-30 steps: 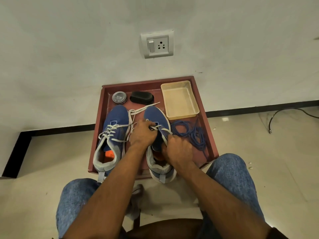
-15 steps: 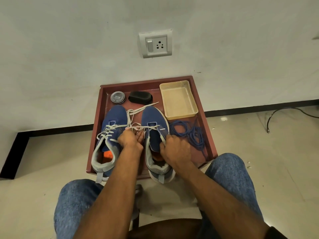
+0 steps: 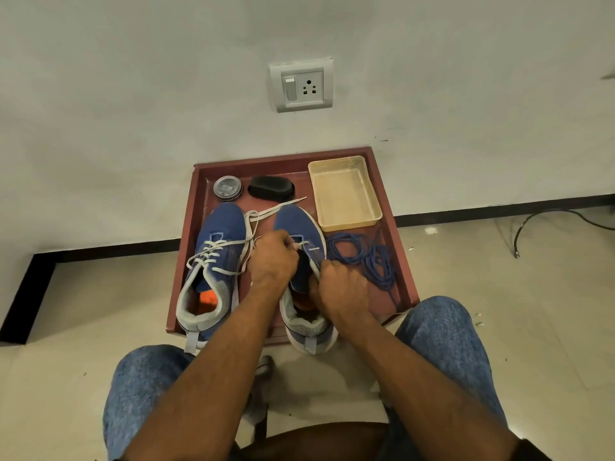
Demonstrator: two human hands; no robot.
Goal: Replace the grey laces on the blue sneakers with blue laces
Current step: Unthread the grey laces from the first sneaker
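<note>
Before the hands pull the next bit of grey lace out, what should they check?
1. Right shoe sits on the tray: ok.
2. Left hand has a grip on the grey lace: ok, fingers curled at the eyelets.
3. Right hand steadies the shoe's side: ok.
4. Lace free of the left shoe's lace: cannot tell, they cross between the shoes.
5. Blue laces ready nearby: ok, piled on the tray.

Dim, even indoor light; soft shadows under the tray (image 3: 186,287); slightly soft focus; wide-angle bending at edges.
</note>
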